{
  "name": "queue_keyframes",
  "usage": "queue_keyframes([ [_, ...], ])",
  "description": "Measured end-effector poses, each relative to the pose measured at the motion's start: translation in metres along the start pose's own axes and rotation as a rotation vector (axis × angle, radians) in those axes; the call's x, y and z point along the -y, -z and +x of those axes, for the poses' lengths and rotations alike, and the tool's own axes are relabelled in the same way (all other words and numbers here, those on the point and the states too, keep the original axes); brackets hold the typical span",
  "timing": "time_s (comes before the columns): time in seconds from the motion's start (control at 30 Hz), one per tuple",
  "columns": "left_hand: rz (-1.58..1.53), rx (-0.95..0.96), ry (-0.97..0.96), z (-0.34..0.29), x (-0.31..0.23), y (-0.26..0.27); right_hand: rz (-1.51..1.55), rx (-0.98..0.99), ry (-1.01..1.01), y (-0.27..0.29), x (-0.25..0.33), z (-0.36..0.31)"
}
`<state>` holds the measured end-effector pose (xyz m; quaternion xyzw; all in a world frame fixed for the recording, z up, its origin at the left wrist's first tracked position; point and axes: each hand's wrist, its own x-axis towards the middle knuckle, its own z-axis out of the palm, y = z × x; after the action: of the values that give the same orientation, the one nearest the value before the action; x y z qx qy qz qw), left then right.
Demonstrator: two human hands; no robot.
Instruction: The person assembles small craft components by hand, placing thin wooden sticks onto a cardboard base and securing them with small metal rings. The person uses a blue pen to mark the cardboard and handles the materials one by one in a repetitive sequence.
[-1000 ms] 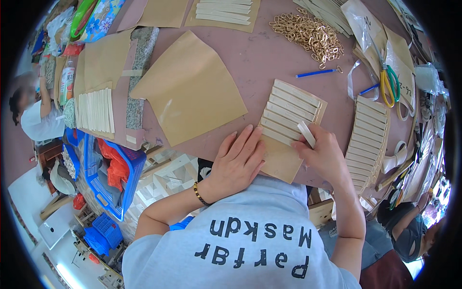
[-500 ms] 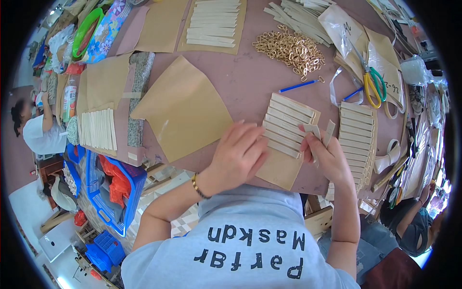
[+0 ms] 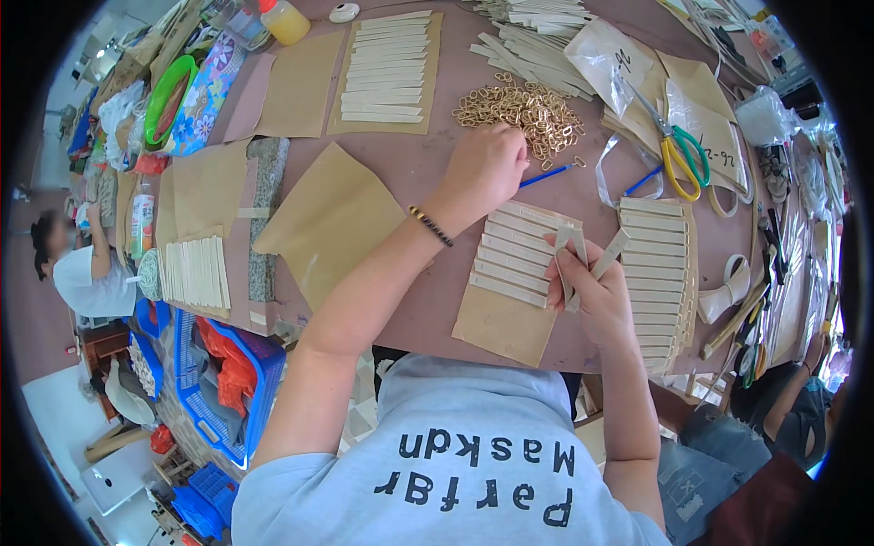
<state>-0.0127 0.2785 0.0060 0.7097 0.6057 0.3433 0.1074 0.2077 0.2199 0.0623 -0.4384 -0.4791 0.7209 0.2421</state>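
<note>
Gold rings [image 3: 537, 114] — one heap, two blue pens [image 3: 544, 176], left grip [image 3: 489, 166] unclear, right grip [image 3: 596, 293] pinching pale strips [image 3: 611, 252]

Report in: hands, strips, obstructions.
Left hand at gold link pile, grip hidden. Right hand pinching pale strips. Blue pen beside pile, not covering it.

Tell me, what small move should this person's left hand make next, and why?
Probably pick one link from the gold-coloured pile: the left hand is at its near edge, any grip hidden, while the right hand holds pale strips.
</note>
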Motion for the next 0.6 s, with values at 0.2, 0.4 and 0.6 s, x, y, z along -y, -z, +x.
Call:
queue_keyframes([
  [0.2,-0.492,0.136,0.489,-0.05,-0.039,0.047,-0.128,-0.172,0.096,-0.015,0.001,0.005],
  [0.4,-0.846,-0.04,0.662,-0.096,-0.057,0.061,-0.35,-0.167,0.319,-0.036,-0.011,0.01],
  [0.6,-0.62,-0.2,0.512,-0.107,-0.064,0.059,-0.612,-0.24,0.639,-0.049,-0.011,0.007],
])
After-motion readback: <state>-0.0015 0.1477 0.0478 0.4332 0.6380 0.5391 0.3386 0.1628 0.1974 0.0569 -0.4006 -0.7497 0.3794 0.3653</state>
